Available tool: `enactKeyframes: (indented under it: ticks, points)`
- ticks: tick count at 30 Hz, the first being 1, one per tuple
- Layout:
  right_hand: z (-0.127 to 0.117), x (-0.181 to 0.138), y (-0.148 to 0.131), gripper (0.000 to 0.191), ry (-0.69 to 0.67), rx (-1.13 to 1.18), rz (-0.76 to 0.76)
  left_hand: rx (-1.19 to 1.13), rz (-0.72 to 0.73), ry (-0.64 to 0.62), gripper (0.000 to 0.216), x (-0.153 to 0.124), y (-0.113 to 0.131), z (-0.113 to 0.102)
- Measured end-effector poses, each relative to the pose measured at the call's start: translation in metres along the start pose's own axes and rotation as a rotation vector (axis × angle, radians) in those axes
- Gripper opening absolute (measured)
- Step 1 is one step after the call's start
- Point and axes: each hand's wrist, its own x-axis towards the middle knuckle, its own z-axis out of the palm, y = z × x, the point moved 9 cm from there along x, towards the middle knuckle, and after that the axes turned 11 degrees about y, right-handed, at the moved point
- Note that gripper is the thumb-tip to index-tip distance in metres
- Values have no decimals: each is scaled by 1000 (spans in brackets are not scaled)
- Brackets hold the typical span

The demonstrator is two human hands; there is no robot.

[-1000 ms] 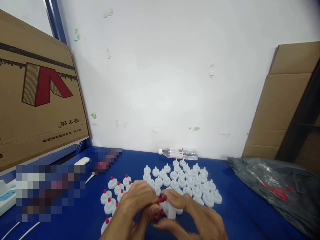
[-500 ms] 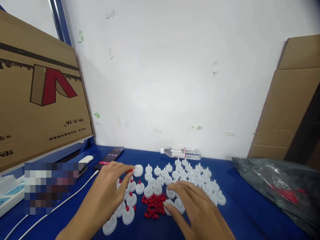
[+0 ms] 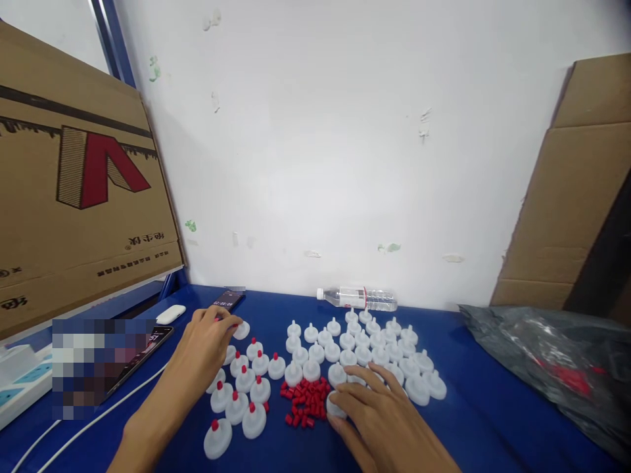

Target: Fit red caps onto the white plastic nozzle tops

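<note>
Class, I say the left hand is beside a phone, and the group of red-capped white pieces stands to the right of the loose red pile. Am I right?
Not quite: the red-capped white pieces stand to the left of the loose red pile, as the head view shows.

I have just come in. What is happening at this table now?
A person's left hand holds a white disc at its fingertips, near a group of red-tipped discs. The right hand is at another white disc, its grip unclear, beside a pile of small red caps. Many white discs without red tips stand behind and to the right.
</note>
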Motion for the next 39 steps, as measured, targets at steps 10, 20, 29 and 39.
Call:
enactKeyframes:
  ticks: [10,20,29,39]
  points:
    - [-14,10,0,17,4,52,59,38,65,-29,41,-9,-9,36]
    - [-28,14,10,39,12,-72,194,-215,295,41,28,-38,86,-38]
    - [-35,18,6,31,42,-169,104,-188,233,-308,18,-55,103,11]
    - [-42,24,4,39,36,-101,186,-259,175,-324,30,-77,84,12]
